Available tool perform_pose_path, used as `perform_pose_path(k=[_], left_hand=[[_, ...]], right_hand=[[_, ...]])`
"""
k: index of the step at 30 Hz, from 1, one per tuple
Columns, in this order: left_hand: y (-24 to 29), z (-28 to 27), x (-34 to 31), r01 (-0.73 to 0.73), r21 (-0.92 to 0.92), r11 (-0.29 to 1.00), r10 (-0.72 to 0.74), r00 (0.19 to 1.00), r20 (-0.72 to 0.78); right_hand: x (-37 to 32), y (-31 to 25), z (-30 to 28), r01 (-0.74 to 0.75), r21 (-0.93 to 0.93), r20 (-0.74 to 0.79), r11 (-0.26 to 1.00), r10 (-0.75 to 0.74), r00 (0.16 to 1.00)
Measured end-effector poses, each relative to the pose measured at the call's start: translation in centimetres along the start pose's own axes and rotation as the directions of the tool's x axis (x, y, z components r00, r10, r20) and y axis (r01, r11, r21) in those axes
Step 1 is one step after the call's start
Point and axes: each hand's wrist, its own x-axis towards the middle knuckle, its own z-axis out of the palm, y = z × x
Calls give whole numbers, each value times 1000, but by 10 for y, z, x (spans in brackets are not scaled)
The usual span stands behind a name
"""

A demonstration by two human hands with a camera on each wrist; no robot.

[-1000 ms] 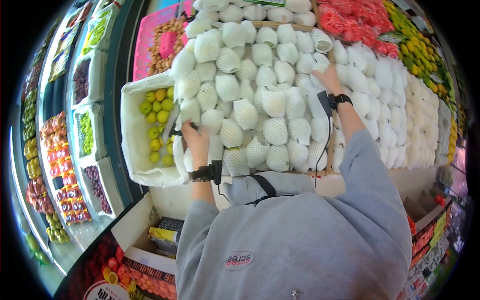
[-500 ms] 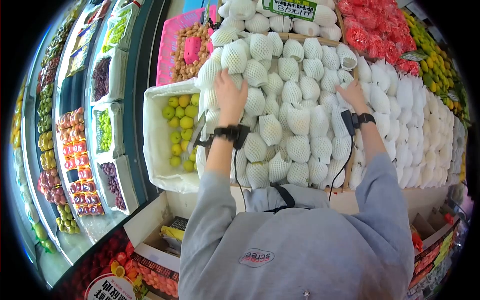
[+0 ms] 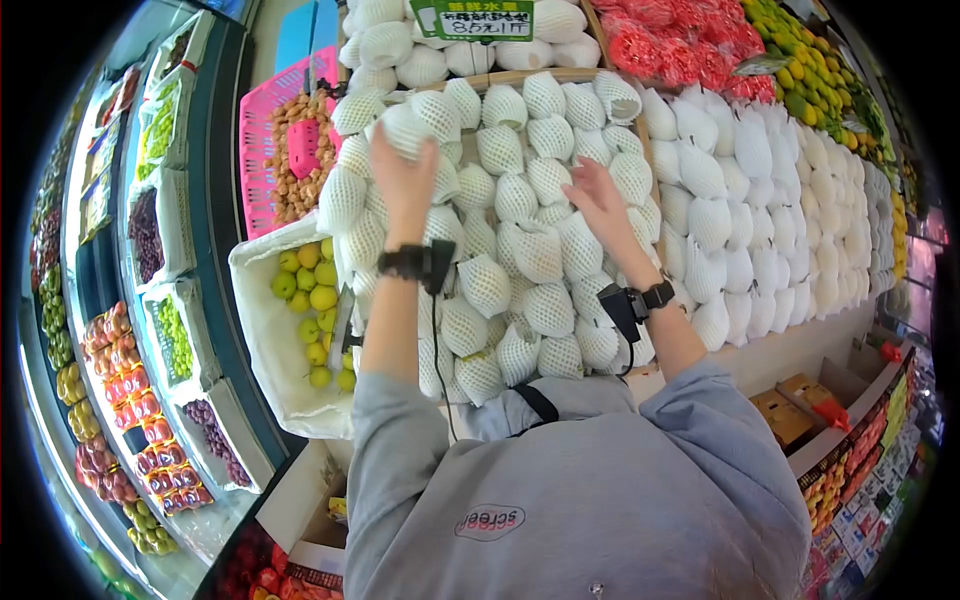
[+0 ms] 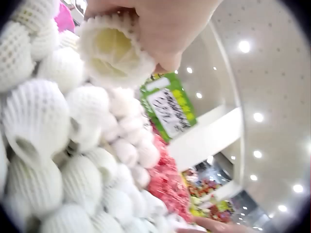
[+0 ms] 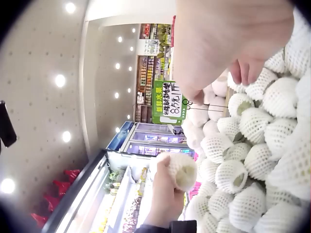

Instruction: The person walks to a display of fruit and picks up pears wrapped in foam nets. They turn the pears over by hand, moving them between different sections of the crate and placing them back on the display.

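Raised over the far left of the pile, my left hand (image 3: 405, 180) grips a pale yellow fruit in a white foam net (image 3: 406, 132). In the left wrist view, the net's open end shows the yellow skin of this fruit (image 4: 114, 48), and part of the hand (image 4: 165, 29) covers its top. My right hand (image 3: 602, 200) is over the right half of the pile, fingers loosely bent with nothing in them. Beneath both hands lie rows of similar netted fruits (image 3: 516, 198). The right wrist view shows the right hand (image 5: 233, 43) close above the netted fruits (image 5: 255, 121).
A white foam box (image 3: 262, 345) of yellow-green fruit adjoins the pile on the left, with a pink basket (image 3: 258, 160) behind it. A green price sign (image 3: 480, 20) stands at the back. Wrapped pale fruits (image 3: 712, 220) fill the display rightward, beyond a wooden divider.
My left hand went from the pile's left edge to its far rows and lifted a netted fruit. The right hand shifted left over the pile, off the fruit by the divider.
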Motion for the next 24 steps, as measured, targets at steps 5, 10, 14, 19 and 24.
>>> perform_pose_path(k=[5,10,14,19,24], left_hand=[[96,49,-81,340,-592,731,-86,906,415],[46,63,-88,-115,-75,991,136,903,409],[1,40,-59,8,283,959,-12,1000,13],[-35,41,-41,112,553,825,-239,957,163],[-36,34,-30,130,470,873,-282,921,269]], right_hand=[[-7,-43,14,-389,610,265,690,285,921],[9,20,-30,-170,-143,-153,975,148,977],[22,39,-25,-101,-647,-202,756,-42,978],[12,63,1,7,-863,-89,506,-165,982],[7,63,-21,50,-766,-3,641,-81,997]])
